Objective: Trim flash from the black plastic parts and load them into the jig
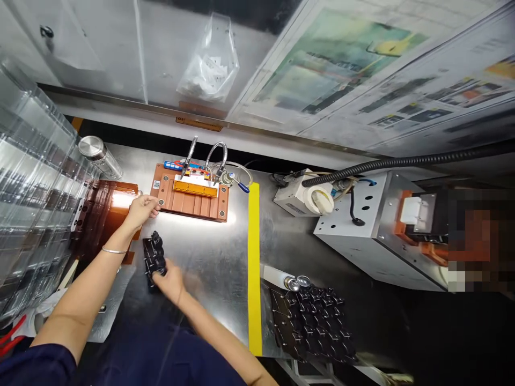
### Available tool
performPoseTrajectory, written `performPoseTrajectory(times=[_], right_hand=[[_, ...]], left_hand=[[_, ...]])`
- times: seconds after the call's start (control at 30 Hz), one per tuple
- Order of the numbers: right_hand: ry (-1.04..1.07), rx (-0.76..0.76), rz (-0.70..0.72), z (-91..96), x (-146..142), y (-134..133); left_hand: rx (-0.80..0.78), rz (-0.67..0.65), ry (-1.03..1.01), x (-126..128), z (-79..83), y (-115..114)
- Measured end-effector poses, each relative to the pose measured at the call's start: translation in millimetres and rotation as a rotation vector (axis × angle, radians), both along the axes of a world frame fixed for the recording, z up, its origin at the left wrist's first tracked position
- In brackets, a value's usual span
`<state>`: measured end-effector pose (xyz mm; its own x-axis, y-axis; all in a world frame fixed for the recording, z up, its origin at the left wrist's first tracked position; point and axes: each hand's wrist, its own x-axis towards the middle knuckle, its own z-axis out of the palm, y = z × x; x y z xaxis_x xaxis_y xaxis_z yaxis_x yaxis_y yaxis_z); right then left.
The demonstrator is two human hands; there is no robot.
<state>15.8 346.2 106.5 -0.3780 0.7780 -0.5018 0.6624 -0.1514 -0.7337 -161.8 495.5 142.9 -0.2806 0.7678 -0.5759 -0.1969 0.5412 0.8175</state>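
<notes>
My left hand (141,210) reaches forward to the left edge of a brown fixture plate (189,201), its fingers curled beside the plate's corner; what they hold, if anything, is hidden. My right hand (171,280) rests on the steel bench, fingers closed around the near end of a small row of black parts (154,256). The fixture carries a yellow strip (195,188) and two bent metal probes (217,161) above it.
A stack of clear trays (32,203) stands at the left, with a steel-capped jar (100,155) behind. A yellow tape line (254,257) crosses the bench. Right of it sit a grey machine box (362,230), a corrugated hose (402,161) and a tray of black parts (311,321).
</notes>
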Motion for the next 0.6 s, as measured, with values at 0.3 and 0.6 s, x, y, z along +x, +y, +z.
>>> performPoseTrajectory(times=[0.3, 0.6], right_hand=[[-0.305, 0.784, 0.206, 40.4, 62.3, 162.8], [-0.274, 0.868, 0.214, 8.9, 91.9, 208.8]], left_hand=[[0.791, -0.432, 0.983, 39.8, 11.1, -20.3], [0.704, -0.877, 1.338, 61.1, -33.1, 40.0]])
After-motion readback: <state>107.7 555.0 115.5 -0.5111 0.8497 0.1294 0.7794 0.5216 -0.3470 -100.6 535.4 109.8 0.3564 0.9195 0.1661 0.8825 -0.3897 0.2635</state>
